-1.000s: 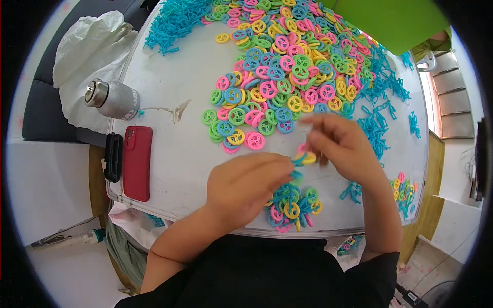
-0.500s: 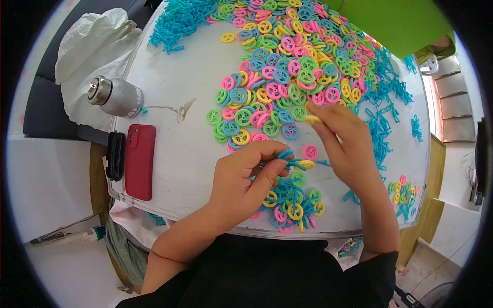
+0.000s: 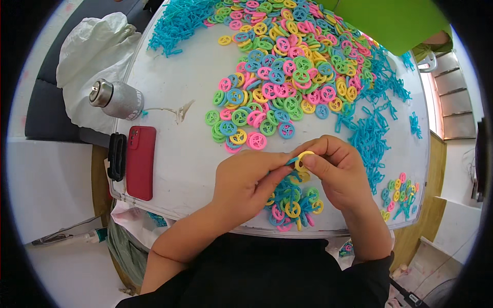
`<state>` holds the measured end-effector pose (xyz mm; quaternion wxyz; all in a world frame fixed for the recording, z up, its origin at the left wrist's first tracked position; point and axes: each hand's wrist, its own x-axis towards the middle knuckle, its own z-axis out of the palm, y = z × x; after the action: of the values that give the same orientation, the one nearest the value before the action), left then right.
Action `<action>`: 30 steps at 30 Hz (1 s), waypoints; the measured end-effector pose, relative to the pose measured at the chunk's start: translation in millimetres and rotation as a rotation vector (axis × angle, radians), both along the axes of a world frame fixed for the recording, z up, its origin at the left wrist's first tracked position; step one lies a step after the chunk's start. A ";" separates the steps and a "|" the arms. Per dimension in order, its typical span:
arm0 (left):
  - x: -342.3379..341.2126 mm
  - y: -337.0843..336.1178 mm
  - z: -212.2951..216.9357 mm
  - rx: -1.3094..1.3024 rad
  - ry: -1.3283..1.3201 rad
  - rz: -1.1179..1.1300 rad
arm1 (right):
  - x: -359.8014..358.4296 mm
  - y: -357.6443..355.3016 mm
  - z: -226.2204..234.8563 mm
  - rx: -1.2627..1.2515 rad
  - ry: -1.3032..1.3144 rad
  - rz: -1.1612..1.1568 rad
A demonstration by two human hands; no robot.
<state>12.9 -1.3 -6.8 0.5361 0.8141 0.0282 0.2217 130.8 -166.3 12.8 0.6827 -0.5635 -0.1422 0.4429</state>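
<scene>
My left hand [image 3: 245,179] is closed, pinching a blue plastic connector piece [image 3: 292,161] between thumb and fingers. Against its tip is a yellow toy wheel [image 3: 297,164], gripped between the thumb and forefinger of my right hand [image 3: 341,172]. Another yellow wheel [image 3: 304,177] shows just below that one. Under both hands lies a cluster of blue pieces and mixed wheels [image 3: 292,209], near the front edge of the table. Fingers hide most of the connector, so I cannot tell how far it passes into the wheel.
A large heap of coloured wheels [image 3: 277,77] spreads over the white table [image 3: 179,102]. Blue connectors lie at far left [image 3: 177,25] and in a pile at right [image 3: 370,143]. A bottle [image 3: 120,100], red phone [image 3: 140,164] and black case [image 3: 117,156] stand left. A smaller cluster [image 3: 403,192] lies right.
My right hand has come from the edge of the wheel heap, bringing a yellow wheel down and left to the connector in my left hand. The left hand has barely moved.
</scene>
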 end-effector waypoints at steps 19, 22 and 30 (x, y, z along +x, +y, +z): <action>-6.0 -4.5 -4.5 -0.262 -0.054 0.006 | -17.0 -3.2 -4.4 0.044 -0.599 -0.050; -9.2 -6.3 -4.9 -0.385 -0.032 0.009 | -12.4 -5.2 -4.2 0.021 -0.725 -0.006; -9.7 -5.9 -2.2 -0.275 -0.022 0.012 | -18.6 -7.0 15.1 -0.141 -0.876 0.029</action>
<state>3.2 -7.2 -9.0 0.6417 0.7301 0.0574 0.2280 112.2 -173.3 27.9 0.5115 -0.7412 -0.3953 0.1808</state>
